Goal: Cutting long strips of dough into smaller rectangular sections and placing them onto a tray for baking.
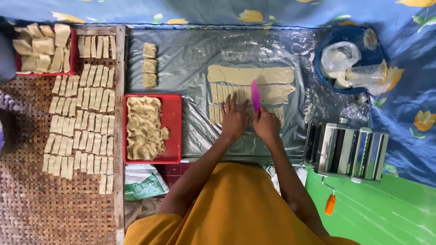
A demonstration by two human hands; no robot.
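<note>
I am watching the rolled dough sheet [250,75] lying on the floured plastic sheet [190,59] while my left hand [234,120] is pressing flat and open on its cut strips [227,93] and my right hand [266,124] is gripping the pink cutter [255,96], which I judge needs keeping upright for even strips.

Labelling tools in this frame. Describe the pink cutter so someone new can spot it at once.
Start at the grey plastic sheet in the middle, dusted with flour. On it lies a flat sheet of rolled dough, partly cut into strips, with both hands at its near edge. The pink cutter stands up from the right hand: a narrow, bright pink blade, the only pink thing among pale dough.
</note>
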